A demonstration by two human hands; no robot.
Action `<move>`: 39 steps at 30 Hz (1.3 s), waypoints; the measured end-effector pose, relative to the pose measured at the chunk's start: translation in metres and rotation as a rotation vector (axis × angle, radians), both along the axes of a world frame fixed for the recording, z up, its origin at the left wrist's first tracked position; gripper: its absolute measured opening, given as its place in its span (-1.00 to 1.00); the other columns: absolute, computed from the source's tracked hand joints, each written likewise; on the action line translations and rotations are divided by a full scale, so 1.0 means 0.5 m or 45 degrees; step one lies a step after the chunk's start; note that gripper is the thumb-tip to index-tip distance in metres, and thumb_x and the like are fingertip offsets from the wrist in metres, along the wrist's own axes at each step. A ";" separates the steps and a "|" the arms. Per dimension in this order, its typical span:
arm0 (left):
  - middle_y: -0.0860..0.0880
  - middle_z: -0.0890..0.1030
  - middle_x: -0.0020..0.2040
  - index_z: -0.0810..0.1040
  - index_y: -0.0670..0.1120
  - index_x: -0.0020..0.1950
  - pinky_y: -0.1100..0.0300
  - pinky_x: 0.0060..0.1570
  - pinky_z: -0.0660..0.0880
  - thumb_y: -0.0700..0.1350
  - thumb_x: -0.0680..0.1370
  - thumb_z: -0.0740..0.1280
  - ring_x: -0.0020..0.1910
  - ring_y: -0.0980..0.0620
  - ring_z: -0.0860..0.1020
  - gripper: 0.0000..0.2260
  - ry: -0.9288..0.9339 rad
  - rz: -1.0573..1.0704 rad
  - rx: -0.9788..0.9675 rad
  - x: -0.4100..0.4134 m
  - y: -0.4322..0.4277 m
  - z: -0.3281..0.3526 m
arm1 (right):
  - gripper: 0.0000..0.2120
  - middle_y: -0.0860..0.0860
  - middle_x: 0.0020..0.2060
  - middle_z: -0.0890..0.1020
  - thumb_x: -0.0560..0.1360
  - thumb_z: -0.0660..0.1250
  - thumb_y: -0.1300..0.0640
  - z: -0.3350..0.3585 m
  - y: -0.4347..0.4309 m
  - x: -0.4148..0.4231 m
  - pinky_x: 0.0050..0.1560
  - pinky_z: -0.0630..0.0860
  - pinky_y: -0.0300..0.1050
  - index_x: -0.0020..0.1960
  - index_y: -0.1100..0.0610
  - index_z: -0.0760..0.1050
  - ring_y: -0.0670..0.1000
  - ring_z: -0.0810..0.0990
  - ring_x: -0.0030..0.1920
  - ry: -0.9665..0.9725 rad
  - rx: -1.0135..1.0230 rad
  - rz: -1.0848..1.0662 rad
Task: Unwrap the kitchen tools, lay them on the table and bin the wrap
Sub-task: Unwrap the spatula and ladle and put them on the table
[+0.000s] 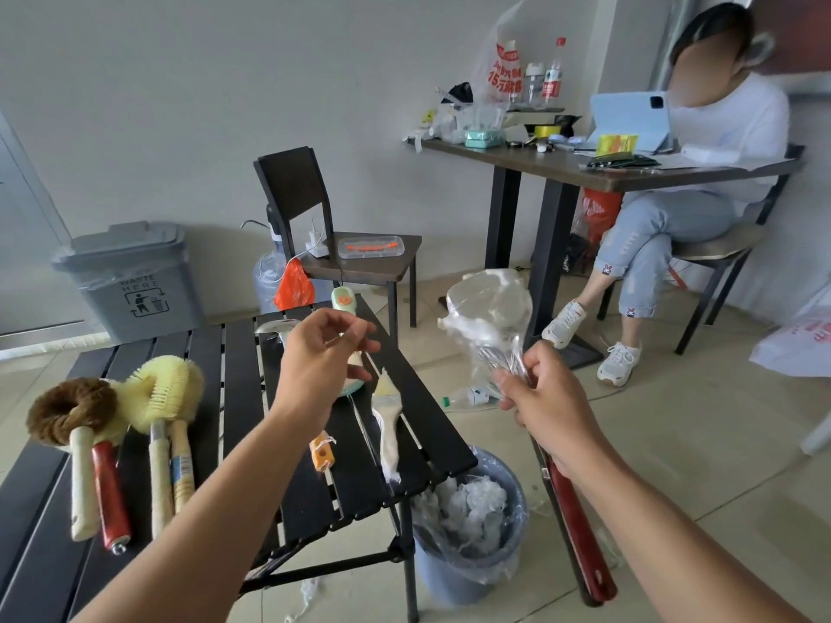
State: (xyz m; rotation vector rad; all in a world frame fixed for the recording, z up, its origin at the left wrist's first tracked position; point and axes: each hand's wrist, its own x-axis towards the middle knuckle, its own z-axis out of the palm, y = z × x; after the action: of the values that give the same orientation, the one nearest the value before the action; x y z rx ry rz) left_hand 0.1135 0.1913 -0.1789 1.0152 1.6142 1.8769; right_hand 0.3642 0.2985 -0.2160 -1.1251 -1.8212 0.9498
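The round bin (443,577) stands on the floor, just beside the near right corner of the black slatted surface (243,388). It has a clear liner and holds crumpled wrap (470,501). A grey lidded waste bin (135,299) stands by the wall, well apart. On a chair behind lies a clear box (371,247) with something orange inside.

The right hand (548,397) grips the neck of the wrapped tool (488,308). Its head is in clear film and its red handle (580,532) hangs down. The tool is off the surface, over open floor to the right of the bin. The left hand (319,353) is above the surface, apart from the right one. Its fingertips are curled together; I cannot tell if they pinch any film.

The brushes (166,393) lie at the left end of the surface. A flat brush (386,424), partly in film, lies with its handle end near the edge, above the bin.
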 end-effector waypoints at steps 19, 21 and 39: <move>-0.22 0.71 -0.13 0.68 -0.18 0.02 0.07 -0.06 0.65 -0.08 0.58 0.51 -0.21 -0.06 0.64 -0.83 0.113 -0.132 0.061 0.071 -0.005 -0.008 | -0.65 -0.10 -0.36 0.49 0.59 0.50 0.11 0.024 -0.056 -0.019 -0.38 0.38 -0.33 -0.13 -0.06 0.31 -0.17 0.50 -0.35 -0.097 0.485 0.146; -0.17 0.70 -0.15 0.66 -0.12 0.00 0.14 -0.12 0.63 -0.07 0.62 0.48 -0.24 0.00 0.62 -0.88 0.189 -0.097 0.019 0.068 -0.005 -0.006 | -0.66 -0.08 -0.38 0.51 0.59 0.49 0.10 0.022 -0.052 -0.018 -0.37 0.38 -0.33 -0.13 -0.05 0.32 -0.16 0.50 -0.36 -0.108 0.466 0.144; -0.01 0.65 -0.17 0.54 -0.17 0.07 0.14 -0.09 0.56 -0.23 0.74 0.26 -0.18 0.03 0.56 -0.91 -0.078 0.109 0.217 0.013 0.002 -0.002 | -0.73 -0.02 -0.25 0.71 0.64 0.44 0.03 0.012 -0.007 0.004 -0.27 0.54 -0.03 -0.15 -0.12 0.39 0.02 0.72 -0.20 0.111 -0.038 0.168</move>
State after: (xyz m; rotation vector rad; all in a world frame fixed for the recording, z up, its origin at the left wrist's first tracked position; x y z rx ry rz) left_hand 0.1198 0.1924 -0.1801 0.9603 1.5053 2.1115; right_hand 0.3662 0.2953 -0.2101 -0.9756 -1.8329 1.0889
